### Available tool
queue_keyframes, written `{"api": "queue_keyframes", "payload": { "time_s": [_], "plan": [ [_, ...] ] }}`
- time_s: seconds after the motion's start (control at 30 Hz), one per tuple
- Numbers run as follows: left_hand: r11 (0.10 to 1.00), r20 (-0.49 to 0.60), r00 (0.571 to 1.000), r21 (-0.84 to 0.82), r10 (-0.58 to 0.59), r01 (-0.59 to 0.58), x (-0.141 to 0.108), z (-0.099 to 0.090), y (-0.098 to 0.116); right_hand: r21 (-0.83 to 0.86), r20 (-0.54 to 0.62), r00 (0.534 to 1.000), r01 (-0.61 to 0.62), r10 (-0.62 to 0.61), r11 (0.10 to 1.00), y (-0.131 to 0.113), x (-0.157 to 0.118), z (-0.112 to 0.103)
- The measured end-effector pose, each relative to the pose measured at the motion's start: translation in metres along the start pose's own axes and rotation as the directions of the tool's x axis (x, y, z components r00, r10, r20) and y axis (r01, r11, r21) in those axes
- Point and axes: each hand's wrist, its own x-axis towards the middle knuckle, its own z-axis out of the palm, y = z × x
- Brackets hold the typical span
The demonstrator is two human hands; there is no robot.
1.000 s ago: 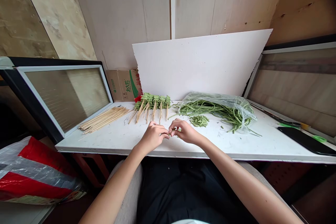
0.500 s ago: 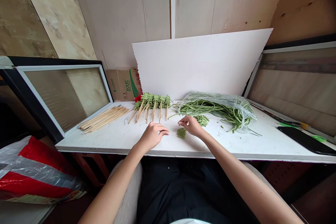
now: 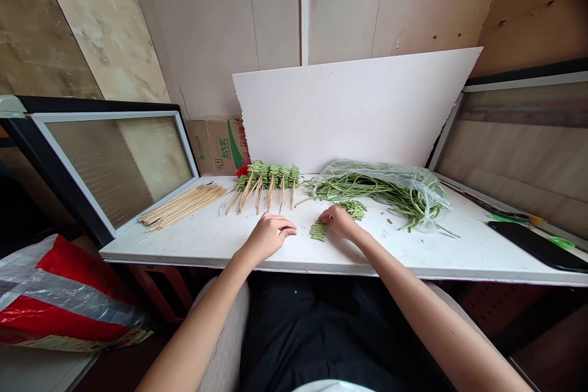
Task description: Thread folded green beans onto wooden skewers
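My left hand [image 3: 269, 237] is closed in a pinch just above the white table, left of a short row of cut green bean pieces [image 3: 318, 231]. Whatever lies between its thumb and fingers is too small to make out. My right hand [image 3: 340, 222] reaches to the upper right end of that row, fingers bent together and touching or nearly touching it; its fingertips are partly hidden. Right behind this hand lies a pile of cut bean pieces [image 3: 354, 209]. Skewered bean pieces [image 3: 271, 175] are stacked farther back, their sticks pointing toward me.
Bare bamboo skewers [image 3: 186, 203] lie at the left of the white table [image 3: 193, 249]. Long green beans [image 3: 367, 187] spill from a clear plastic bag [image 3: 416, 180]. At the right are a black phone [image 3: 535, 245] and scissors [image 3: 508, 214]. A white board [image 3: 353, 113] stands behind.
My right hand has moved slightly down and to the right, from above the row of bean pieces to its upper right end. My left hand has hardly moved.
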Motion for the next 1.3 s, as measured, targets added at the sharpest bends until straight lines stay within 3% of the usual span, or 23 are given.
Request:
{"api": "queue_keyframes", "payload": {
  "time_s": [0.33,0.6,0.7,0.8,0.97,1.3],
  "plan": [
    [1.000,0.004,1.000,-0.002,0.014,-0.014,0.000,0.001,-0.002,0.066,0.132,0.988,0.072,-0.080,0.995,-0.018,-0.002,0.000],
    [0.999,0.016,1.000,-0.030,0.012,-0.011,0.000,0.000,-0.002,0.011,0.057,0.993,0.108,-0.108,0.994,-0.030,-0.006,-0.008],
    [0.999,0.009,1.000,-0.040,-0.011,0.011,0.000,-0.001,0.000,0.156,0.050,0.992,0.109,-0.118,0.982,-0.046,-0.008,-0.014],
    [0.998,-0.008,0.999,-0.048,-0.037,0.037,0.000,0.000,0.003,0.360,0.146,0.971,0.128,-0.191,0.924,-0.073,-0.013,-0.018],
    [1.000,-0.009,1.000,-0.014,-0.028,0.028,0.000,0.005,0.007,0.280,0.104,0.943,0.276,-0.315,0.919,-0.107,-0.025,-0.018],
    [0.996,-0.039,0.999,0.092,0.010,-0.007,0.002,-0.003,-0.010,0.251,0.040,0.975,0.200,-0.217,0.947,-0.095,-0.018,-0.023]
  ]
}}
